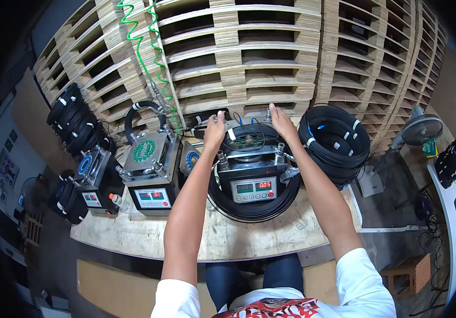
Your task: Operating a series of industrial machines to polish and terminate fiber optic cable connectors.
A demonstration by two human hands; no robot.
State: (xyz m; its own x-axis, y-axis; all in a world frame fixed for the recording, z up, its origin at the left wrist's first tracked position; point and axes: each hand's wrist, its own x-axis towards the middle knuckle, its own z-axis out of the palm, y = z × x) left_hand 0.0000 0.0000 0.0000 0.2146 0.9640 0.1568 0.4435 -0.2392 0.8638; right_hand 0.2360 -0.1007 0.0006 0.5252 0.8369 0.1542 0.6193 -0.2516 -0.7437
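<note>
Both my arms reach forward over a bench polishing machine (254, 189), a black and metal box with a lit digital panel. My left hand (215, 130) is at its far left corner, thumb up. At the far right corner, beside a metal post, is my right hand (283, 124), thumb also raised. Both hands look closed, but their curled fingers and what they grip are hidden. Thin black cable with blue ends crosses the machine's top between my hands. A coil of black cable (254, 214) loops around the machine's front and sides.
Left on the wooden bench (228, 246) stand two similar machines (151, 172) (94, 183), one topped by a green ring. Large black cable coils (339, 143) are stacked at right. Stacked pallets (238, 53) rise behind. Green coiled hoses (137, 47) hang at left; a fan (421, 130) stands right.
</note>
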